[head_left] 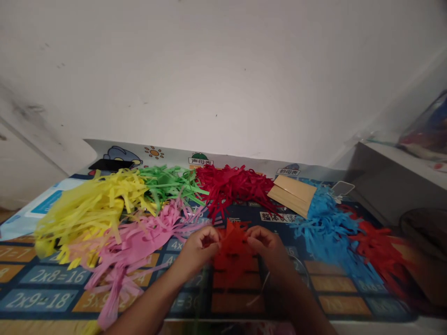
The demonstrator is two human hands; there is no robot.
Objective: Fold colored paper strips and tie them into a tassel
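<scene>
At the far left of the tabletop [42,298], which is covered by a mat printed with multiplication sums, a heap of yellow paper strips [87,207] spreads toward nine o'clock, with a black phone [111,164] lying behind it near the wall at about eleven o'clock. Pink paper strips [139,244] fan out just beside and partly under the yellow heap, trailing down toward seven o'clock. Green paper strips [169,184] sit behind the pink ones, touching the yellow heap on one side and dark red paper strips [235,186] on the other. In the middle, near six o'clock, the left hand [199,249] has its fingers pinched closed on the left edge of a bunch of orange-red paper strips [233,244], which is held just above the mat between both hands. The right hand [267,244] grips the bunch's right edge, fingers likewise closed on it. A thin white cord [260,291] lies on the mat below the right wrist. Toward one o'clock a tan cardboard packet [293,194] rests tilted against blue paper strips [326,228], and more red paper strips [379,249] lie beside those at three o'clock.
</scene>
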